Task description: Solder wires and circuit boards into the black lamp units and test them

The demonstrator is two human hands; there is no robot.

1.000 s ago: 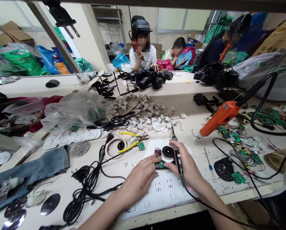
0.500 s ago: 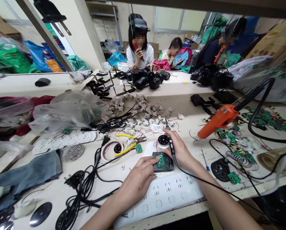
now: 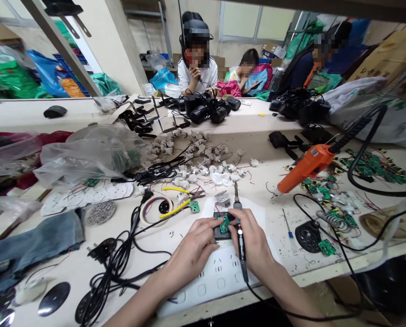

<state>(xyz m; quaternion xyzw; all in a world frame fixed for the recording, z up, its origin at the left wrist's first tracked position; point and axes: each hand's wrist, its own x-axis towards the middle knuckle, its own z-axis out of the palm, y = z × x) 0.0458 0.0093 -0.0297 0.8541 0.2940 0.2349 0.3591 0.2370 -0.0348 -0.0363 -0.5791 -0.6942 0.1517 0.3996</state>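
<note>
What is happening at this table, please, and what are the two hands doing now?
Someone is working on small electronics. The left hand has its fingertips at a green circuit board, which lies on a small black block. The right hand grips a soldering iron, its tip pointing away from the person, beyond the board. An orange power screwdriver hangs to the right, untouched.

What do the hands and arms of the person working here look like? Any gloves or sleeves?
The left hand and right hand are both bare, without gloves. The left forearm and right forearm show no sleeves. I see no watch or bracelet.
</note>
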